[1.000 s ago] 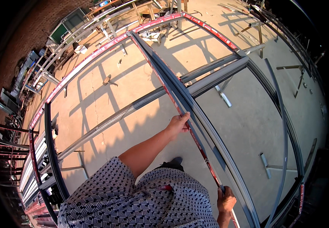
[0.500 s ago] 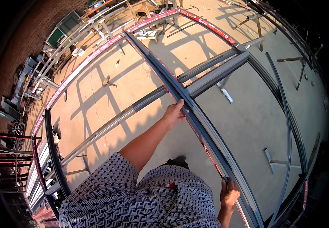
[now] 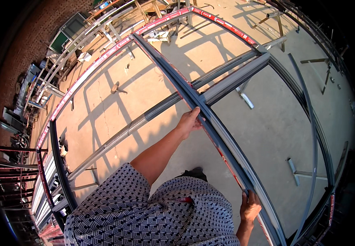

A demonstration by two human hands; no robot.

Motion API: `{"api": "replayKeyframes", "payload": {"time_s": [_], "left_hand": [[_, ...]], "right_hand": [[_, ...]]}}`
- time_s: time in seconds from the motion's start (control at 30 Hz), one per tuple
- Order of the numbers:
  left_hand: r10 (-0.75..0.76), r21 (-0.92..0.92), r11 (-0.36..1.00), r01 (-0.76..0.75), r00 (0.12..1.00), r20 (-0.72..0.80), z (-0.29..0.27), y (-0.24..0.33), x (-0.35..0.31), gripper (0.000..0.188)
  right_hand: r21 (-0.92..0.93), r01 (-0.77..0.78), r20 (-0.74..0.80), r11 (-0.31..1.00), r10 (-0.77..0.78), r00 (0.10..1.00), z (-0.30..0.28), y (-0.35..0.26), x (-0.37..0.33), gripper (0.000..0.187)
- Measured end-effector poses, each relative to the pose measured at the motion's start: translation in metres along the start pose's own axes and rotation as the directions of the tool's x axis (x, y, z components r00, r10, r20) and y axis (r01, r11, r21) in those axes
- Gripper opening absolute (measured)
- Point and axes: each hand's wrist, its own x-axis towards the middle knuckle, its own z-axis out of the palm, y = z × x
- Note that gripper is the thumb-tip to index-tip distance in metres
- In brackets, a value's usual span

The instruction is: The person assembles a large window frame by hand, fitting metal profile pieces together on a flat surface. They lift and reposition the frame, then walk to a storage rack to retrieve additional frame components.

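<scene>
A large dark grey metal window frame with red film along its outer edges spans the view. Its long middle bar [image 3: 226, 141] runs slantwise from the far left to the near right. My left hand [image 3: 189, 123] grips this bar just below the crossing, thumb on top and fingers partly hidden at its side. Nearer to me, my right hand [image 3: 250, 207] is closed over the left edge of the same bar. A short crossbar [image 3: 239, 80] meets the middle bar on its right side.
A grey support rail [image 3: 124, 129] passes beneath the frame. A small hammer-like object [image 3: 116, 87] lies on the concrete floor. One long thin strip [image 3: 308, 110] lies across the frame's right side. Metal lengths [image 3: 42, 197] are stacked at left, and a green-edged panel [image 3: 69, 33] leans by the brick wall.
The whole view has shifted very slightly. Both hands keep their hold on the middle bar at about the same places.
</scene>
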Motion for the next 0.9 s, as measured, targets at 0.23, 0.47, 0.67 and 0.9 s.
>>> {"api": "replayKeyframes", "payload": {"time_s": [0.23, 0.47, 0.67, 0.9], "left_hand": [[0.001, -0.013, 1.000, -0.001, 1.000, -0.006, -0.002, 0.000, -0.004, 0.054], [0.003, -0.008, 1.000, -0.003, 0.997, 0.072, -0.001, -0.004, 0.004, 0.062], [-0.001, -0.023, 1.000, 0.004, 0.993, 0.116, 0.000, -0.003, 0.006, 0.069], [0.035, -0.027, 0.999, -0.032, 0.989, 0.147, -0.001, -0.001, 0.019, 0.073]], "right_hand": [[-0.023, -0.006, 0.028, 1.000, 0.006, 1.000, 0.001, 0.004, 0.000, 0.022], [-0.017, -0.029, 0.011, 0.999, 0.030, 1.000, 0.003, 0.005, 0.001, 0.023], [-0.050, -0.070, 0.021, 0.996, 0.071, 0.997, 0.006, 0.010, 0.002, 0.023], [-0.070, -0.076, -0.098, 0.995, 0.069, 0.993, 0.016, 0.004, 0.010, 0.022]]}}
